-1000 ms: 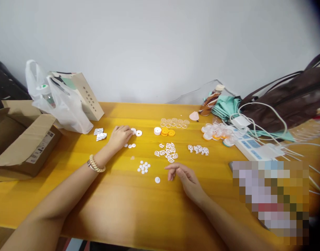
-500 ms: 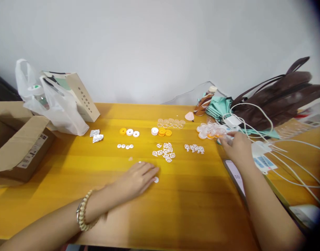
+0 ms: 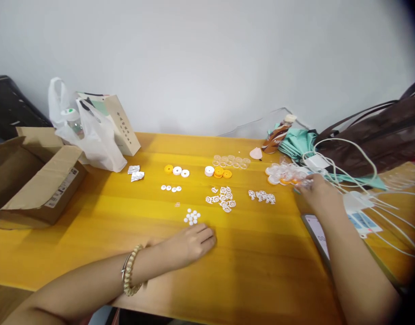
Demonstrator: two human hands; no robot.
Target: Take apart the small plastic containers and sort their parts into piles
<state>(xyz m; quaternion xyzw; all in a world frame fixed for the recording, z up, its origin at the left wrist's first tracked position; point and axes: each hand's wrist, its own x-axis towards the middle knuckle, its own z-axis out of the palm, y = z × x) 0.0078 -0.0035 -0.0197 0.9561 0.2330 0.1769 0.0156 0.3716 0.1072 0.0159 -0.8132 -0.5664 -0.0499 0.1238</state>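
Observation:
My left hand [image 3: 195,243] rests on the wooden table with its fingers curled down; whatever is under the fingertips is hidden. Just beyond it lies a loose cluster of small white discs [image 3: 191,216]. My right hand [image 3: 320,194] reaches to the right edge of a pile of clear and orange round plastic pieces [image 3: 283,174]. Its fingers are pinched at a clear plastic piece [image 3: 306,183], partly covered by them. Farther back in the middle are white spoked pieces [image 3: 224,197], another group of white cut-out pieces [image 3: 262,196], and yellow and white wheels [image 3: 218,172].
Clear rings [image 3: 230,161] stand in rows behind the wheels. A phone [image 3: 317,234] lies below my right forearm, beside white cables [image 3: 380,198]. At the right back are a bottle [image 3: 277,137] and brown bag [image 3: 380,131]; an open cardboard box [image 3: 34,180] is left.
The view has swung left. My left hand has drawn back toward me and its fingers have curled, uncovering the white discs. My right hand stays at the plastic pile.

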